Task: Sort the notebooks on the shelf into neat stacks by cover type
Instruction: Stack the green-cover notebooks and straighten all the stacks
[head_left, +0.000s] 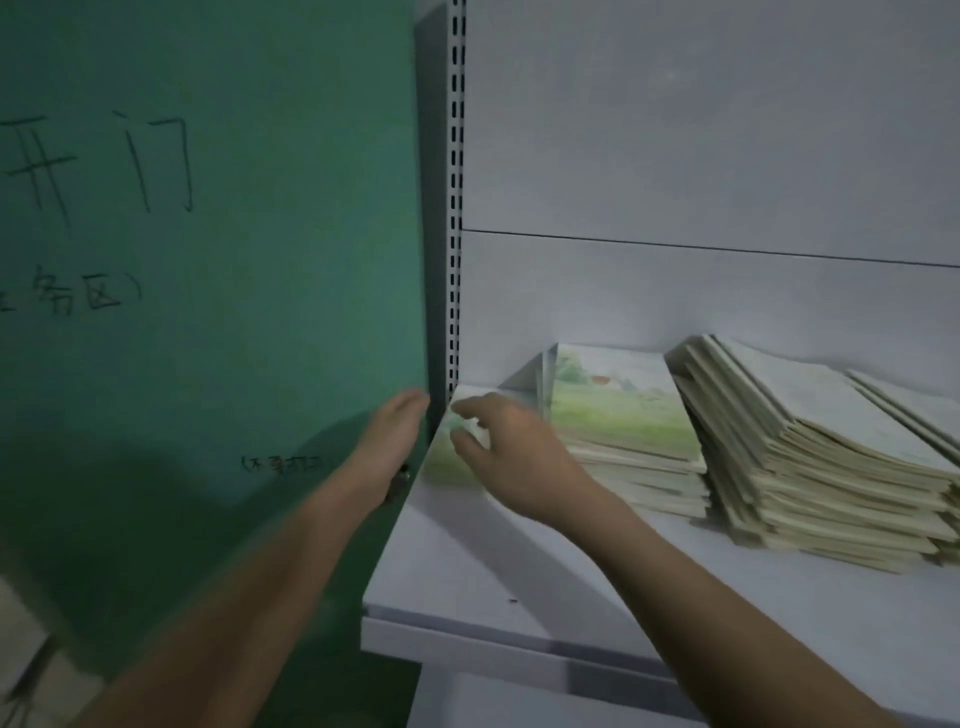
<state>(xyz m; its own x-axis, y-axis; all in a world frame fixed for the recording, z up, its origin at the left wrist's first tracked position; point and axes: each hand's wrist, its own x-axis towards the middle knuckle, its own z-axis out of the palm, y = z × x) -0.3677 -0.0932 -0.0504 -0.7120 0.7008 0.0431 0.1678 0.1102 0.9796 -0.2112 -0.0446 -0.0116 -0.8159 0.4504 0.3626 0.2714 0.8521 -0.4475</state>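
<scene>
On the white shelf (519, 566) lie stacks of notebooks. One stack (623, 410) has a green meadow picture on its top cover. To its right a taller, leaning stack (810, 447) shows pale covers and cream page edges. At the shelf's far left lies a green-covered notebook (441, 457). My right hand (509, 452) rests over it, fingers spread, touching its top. My left hand (392, 436) lies flat against the shelf's left end, beside the notebook's edge. Neither hand clearly grips anything.
A green board (218, 260) with handwritten characters stands directly left of the shelf. A slotted metal upright (456, 208) runs up the shelf's back-left corner. More pale notebooks (930, 410) lie at the far right. The shelf's front lip (467, 639) is near me.
</scene>
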